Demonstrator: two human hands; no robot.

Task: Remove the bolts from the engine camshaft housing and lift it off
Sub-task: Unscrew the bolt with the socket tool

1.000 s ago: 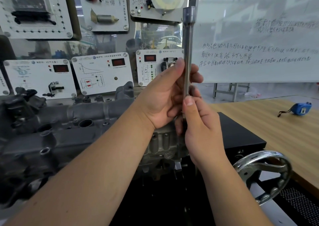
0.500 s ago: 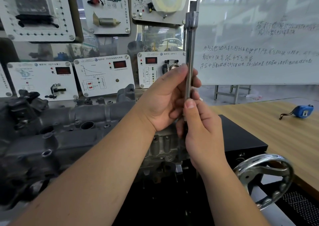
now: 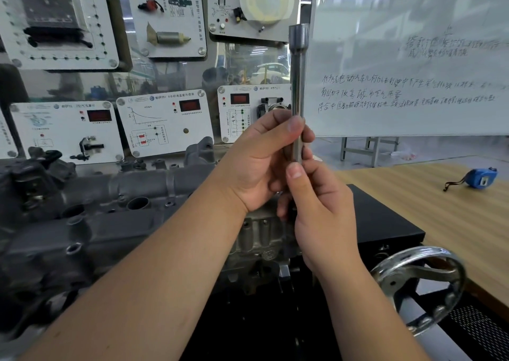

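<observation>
A long steel socket extension bar (image 3: pixel 298 85) stands upright in front of me, its wider socket end at the top. My left hand (image 3: pixel 259 162) grips the bar's middle with thumb and fingers. Just below it, my right hand (image 3: pixel 316 212) holds the bar's lower part, thumb pointing up along it. The bar's bottom end is hidden behind my hands. The dark grey camshaft housing (image 3: pixel 91 209) lies on the engine at the left, below and behind my left forearm.
A chrome handwheel (image 3: pixel 418 286) sticks out at the lower right. A wooden table (image 3: pixel 440 209) with a blue tape measure (image 3: pixel 480 178) is at right. Instrument panels (image 3: pixel 165 123) and a whiteboard (image 3: pixel 407 57) stand behind the engine.
The view and the bar have shifted slightly downward in the frame. Both hands keep the same hold on the bar.
</observation>
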